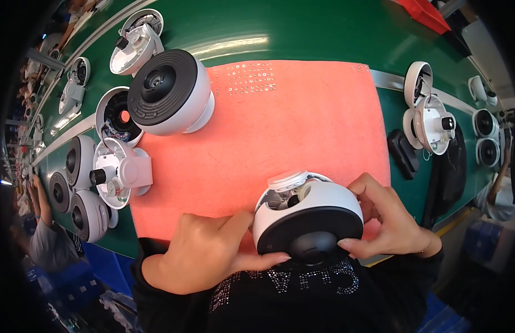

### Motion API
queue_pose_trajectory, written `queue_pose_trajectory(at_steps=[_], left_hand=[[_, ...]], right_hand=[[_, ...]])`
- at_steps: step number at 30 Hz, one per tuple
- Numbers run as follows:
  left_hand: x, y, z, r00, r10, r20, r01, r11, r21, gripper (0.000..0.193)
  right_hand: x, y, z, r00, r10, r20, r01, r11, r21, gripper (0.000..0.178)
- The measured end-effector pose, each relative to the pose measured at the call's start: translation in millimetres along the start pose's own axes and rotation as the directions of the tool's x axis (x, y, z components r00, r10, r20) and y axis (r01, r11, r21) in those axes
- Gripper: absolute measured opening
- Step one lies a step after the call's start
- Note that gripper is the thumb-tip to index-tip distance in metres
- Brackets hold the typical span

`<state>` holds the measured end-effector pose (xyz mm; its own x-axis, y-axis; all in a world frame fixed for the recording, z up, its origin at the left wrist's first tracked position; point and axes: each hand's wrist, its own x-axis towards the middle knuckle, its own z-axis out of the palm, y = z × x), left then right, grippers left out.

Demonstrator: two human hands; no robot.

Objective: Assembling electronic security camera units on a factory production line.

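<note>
Close to my body, at the front edge of an orange-pink mat (268, 133), I hold a round white camera housing (329, 202) with a black front disc. Its back is partly open and shows parts inside. My left hand (204, 250) grips its left side, thumb along the black front's lower edge. My right hand (388, 216) grips the right side, its thumb on the black front and the other fingers bent behind the shell. A closed white camera with a black face (168, 91) stands at the mat's far left corner. Rows of small screws (252, 77) lie on the mat's far side.
Opened white camera shells (121, 172) with lenses sit at the left, beside several black-faced units (85, 216). Another opened camera (432, 122) stands right of the mat, near a black case (403, 152). Farther off are a red object (424, 16) and other people's arms (43, 205).
</note>
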<state>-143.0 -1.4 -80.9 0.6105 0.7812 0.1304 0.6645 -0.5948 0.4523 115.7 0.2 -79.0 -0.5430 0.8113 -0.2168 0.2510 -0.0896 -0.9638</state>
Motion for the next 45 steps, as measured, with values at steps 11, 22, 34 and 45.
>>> queue_pose_trajectory(at_steps=[11, 22, 34, 45], left_hand=[[25, -11, -3, 0.974, -0.010, 0.226, 0.018, 0.999, -0.033, 0.055], [33, -8, -7, 0.960, -0.014, 0.280, 0.018, 1.000, -0.012, 0.056], [38, -4, -7, 0.950, -0.024, 0.312, 0.030, 0.999, -0.014, 0.055], [35, -8, -4, 0.934, -0.127, 0.335, 0.067, 0.981, 0.184, 0.053]], right_hand=[[18, 19, -11, 0.979, -0.177, -0.096, 0.118, 0.891, -0.439, 0.031], [11, -1, 4, 0.718, -0.672, 0.182, 0.536, 0.367, -0.760, 0.038], [4, 5, 15, 0.678, -0.726, 0.120, 0.618, 0.474, -0.627, 0.032], [12, 12, -5, 0.877, -0.455, -0.156, 0.333, 0.808, -0.485, 0.051]])
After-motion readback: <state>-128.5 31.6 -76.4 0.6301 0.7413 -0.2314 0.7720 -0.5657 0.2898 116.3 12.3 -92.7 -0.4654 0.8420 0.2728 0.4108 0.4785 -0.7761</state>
